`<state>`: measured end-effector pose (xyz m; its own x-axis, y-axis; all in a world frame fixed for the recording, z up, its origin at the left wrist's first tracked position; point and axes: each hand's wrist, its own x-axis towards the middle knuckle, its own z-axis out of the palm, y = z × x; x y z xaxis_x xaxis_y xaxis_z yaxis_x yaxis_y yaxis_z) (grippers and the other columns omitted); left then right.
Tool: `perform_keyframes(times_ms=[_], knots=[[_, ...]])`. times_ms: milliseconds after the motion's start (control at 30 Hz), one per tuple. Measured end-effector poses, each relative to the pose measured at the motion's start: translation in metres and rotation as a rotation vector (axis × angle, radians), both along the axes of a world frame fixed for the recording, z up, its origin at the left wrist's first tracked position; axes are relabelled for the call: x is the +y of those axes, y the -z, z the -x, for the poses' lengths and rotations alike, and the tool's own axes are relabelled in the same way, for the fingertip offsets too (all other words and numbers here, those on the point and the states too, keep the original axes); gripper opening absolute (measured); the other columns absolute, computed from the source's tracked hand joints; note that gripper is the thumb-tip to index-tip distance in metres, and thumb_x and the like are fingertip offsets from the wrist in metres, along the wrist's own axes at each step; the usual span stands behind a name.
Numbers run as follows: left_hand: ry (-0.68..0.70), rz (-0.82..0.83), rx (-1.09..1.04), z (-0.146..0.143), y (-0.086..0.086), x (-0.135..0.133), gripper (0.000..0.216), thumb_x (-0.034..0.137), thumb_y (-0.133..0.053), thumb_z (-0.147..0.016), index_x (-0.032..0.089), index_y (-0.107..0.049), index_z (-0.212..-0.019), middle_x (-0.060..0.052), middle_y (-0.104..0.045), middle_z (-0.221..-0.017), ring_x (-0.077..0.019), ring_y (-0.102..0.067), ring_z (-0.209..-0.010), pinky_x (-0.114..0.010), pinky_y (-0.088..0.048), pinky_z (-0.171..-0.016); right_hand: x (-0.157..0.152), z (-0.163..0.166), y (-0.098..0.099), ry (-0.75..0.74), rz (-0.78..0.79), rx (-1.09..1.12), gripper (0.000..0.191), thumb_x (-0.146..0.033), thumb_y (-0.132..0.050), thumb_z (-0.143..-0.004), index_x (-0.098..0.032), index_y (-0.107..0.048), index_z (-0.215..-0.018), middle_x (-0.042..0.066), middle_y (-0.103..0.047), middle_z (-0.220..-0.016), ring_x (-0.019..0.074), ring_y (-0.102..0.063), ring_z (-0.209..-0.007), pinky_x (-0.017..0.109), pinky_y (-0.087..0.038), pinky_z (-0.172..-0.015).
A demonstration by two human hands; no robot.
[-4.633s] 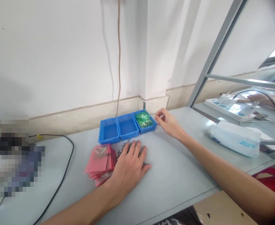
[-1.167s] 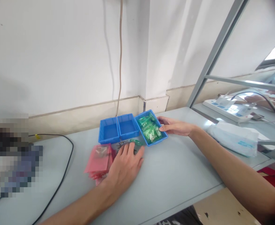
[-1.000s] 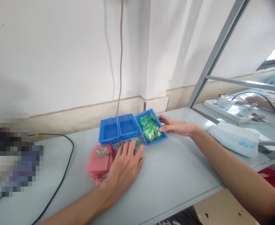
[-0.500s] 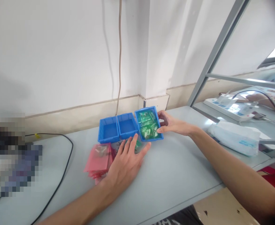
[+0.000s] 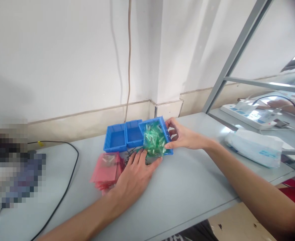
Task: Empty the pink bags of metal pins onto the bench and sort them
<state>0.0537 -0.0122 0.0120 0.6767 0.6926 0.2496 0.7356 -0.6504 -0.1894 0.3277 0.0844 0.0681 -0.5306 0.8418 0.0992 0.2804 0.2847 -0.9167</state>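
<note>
Trays (image 5: 115, 136), three, right hand (image 5: 179, 135) on one.

Black cable (image 5: 78, 155) at left; tan cord (image 5: 129, 50) down the white wall (image 5: 62, 60); white packet (image 5: 254, 146) near a power strip (image 5: 249, 116)

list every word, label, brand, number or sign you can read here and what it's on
Nothing is clear enough to quote.
White package: blue print, too blurred to read.
White power strip: blue markings, too small to read.
Dark cloth: pale marks, perhaps letters, cut off by the frame.
Red packets, green packets, blue trays: no text visible.
</note>
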Motion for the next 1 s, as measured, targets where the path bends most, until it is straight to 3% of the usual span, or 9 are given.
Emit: perform_keyframes(times_ms=[200,567,700,867,1000], knots=[[0.001,0.019,0.020,-0.001,-0.002,-0.002,0.065,0.010,-0.051,-0.103,0.033,-0.041,-0.162,-0.015,-0.063,-0.127,-0.0325,-0.062,-0.127,-0.054,-0.051,-0.109,-0.009,0.006,-0.008,0.027,-0.089,-0.112,0.064,-0.039,-0.092,-0.075,-0.030,-0.045,-0.118,0.004,-0.062,-0.118,0.0256,-0.069,-0.097,0.040,-0.063,-0.072],[0.009,-0.072,0.026,0.001,0.003,-0.006,0.073,0.005,-0.051,-0.099,0.029,-0.035,-0.166,-0.017,-0.064,-0.130,-0.0336,-0.061,-0.130,-0.055,-0.048,-0.114,-0.024,0.006,-0.031,0.074,-0.227,-0.336,0.064,-0.049,-0.088,-0.077,-0.029,-0.044,-0.119,0.007,-0.065,-0.115,0.0294,-0.069,-0.097,0.047,-0.062,-0.082],[-0.019,-0.068,0.017,-0.001,-0.003,-0.008,0.077,0.004,-0.050,-0.098,0.033,-0.032,-0.167,-0.015,-0.064,-0.129,-0.0324,-0.062,-0.127,-0.051,-0.052,-0.108,-0.024,0.002,-0.031,0.088,-0.248,-0.365,0.065,-0.050,-0.088,-0.077,-0.028,-0.044,-0.120,0.008,-0.066,-0.117,0.0303,-0.069,-0.100,0.048,-0.062,-0.082],[-0.051,-0.068,-0.022,-0.002,-0.010,-0.012,0.081,0.005,-0.046,-0.099,0.041,-0.026,-0.169,-0.011,-0.058,-0.142,-0.0301,-0.062,-0.124,-0.050,-0.054,-0.106,-0.024,0.000,-0.027,0.105,-0.296,-0.434,0.067,-0.055,-0.087,-0.078,-0.029,-0.043,-0.120,0.008,-0.067,-0.116,0.0299,-0.069,-0.097,0.046,-0.060,-0.080],[-0.056,-0.065,0.034,-0.002,-0.013,-0.013,0.086,0.002,-0.042,-0.098,0.039,-0.018,-0.171,-0.010,-0.062,-0.128,-0.0278,-0.065,-0.116,-0.049,-0.055,-0.104,-0.024,-0.001,-0.025,0.133,-0.336,-0.416,0.066,-0.056,-0.087,-0.076,-0.028,-0.046,-0.119,0.008,-0.069,-0.112,0.0314,-0.069,-0.094,0.045,-0.058,-0.077]])
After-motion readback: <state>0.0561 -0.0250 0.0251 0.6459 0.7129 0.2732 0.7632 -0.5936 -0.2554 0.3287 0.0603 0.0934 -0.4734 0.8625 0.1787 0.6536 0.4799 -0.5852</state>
